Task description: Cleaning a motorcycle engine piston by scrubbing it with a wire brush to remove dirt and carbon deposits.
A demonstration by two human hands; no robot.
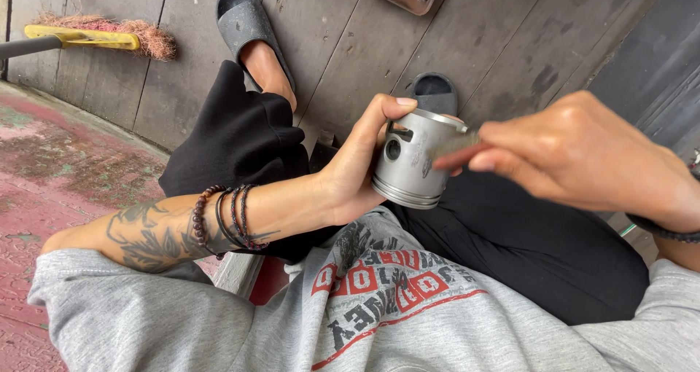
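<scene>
The left hand (350, 175) grips a grey metal cylindrical piston (412, 161) over the lap, thumb pressed on its upper rim and the other fingers wrapped behind it. The right hand (583, 153) has its fingers pinched shut on a thin, blurred tool (456, 147) whose tip lies against the piston's side. Beyond, dark rubber slippers (244, 18) rest on the wooden plank floor (510, 37), near a yellow-backed brush (95, 37).

That piston (412, 161) is dull grey metal with a smooth machined skirt, sitting over worn matt wood planks (350, 29), and the blurry tool (452, 145) looks metal-ish too.
</scene>
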